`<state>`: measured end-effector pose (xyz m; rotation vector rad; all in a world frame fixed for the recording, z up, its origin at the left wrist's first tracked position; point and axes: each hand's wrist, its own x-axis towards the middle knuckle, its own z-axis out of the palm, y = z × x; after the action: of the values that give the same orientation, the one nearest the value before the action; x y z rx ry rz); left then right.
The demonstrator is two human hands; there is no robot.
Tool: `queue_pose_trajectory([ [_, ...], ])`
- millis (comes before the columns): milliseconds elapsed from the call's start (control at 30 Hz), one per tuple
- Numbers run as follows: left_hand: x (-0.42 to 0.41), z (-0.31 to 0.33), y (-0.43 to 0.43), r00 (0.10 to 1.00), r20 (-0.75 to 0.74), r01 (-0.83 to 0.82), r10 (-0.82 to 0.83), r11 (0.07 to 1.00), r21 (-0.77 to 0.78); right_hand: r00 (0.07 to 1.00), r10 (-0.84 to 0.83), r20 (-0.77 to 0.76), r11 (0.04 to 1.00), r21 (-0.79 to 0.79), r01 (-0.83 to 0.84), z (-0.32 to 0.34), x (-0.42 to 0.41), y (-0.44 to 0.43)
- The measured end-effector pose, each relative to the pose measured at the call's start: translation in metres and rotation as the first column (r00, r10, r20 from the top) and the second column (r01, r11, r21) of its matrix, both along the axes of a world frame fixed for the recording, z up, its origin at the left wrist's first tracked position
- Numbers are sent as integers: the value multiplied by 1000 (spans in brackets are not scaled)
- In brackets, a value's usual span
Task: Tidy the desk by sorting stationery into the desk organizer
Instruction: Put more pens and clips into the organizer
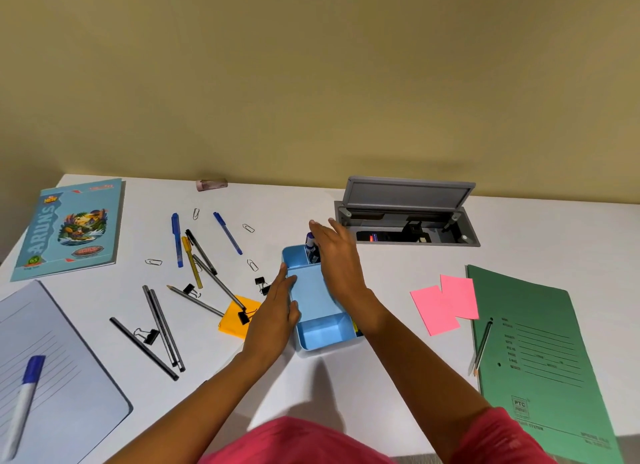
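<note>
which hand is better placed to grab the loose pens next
Left. The left hand rests against the left wall of the organizer, nearest the pens; the right hand would probably have to cross over the organizer.

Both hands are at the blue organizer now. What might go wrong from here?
1. The right hand hovers over the upright marker in the far compartment and may knock it over.
2. The left hand rests against the side of the organizer; sliding it left would likely shove the binder clip and orange sticky note beside it.
</note>
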<state>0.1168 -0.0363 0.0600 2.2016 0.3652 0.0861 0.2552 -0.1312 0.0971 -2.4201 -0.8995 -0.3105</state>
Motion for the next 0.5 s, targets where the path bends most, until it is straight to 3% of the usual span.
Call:
queue_pose_trajectory([
  [300,-5,-4,3,1000,3,14,-14,999,-42,969,43,-244,995,102,-19,-12,-20,-13],
  [500,-6,-3,4,1000,4,17,-17,999,-33,981,39,-190,999,6,-39,-16,-14,-10],
])
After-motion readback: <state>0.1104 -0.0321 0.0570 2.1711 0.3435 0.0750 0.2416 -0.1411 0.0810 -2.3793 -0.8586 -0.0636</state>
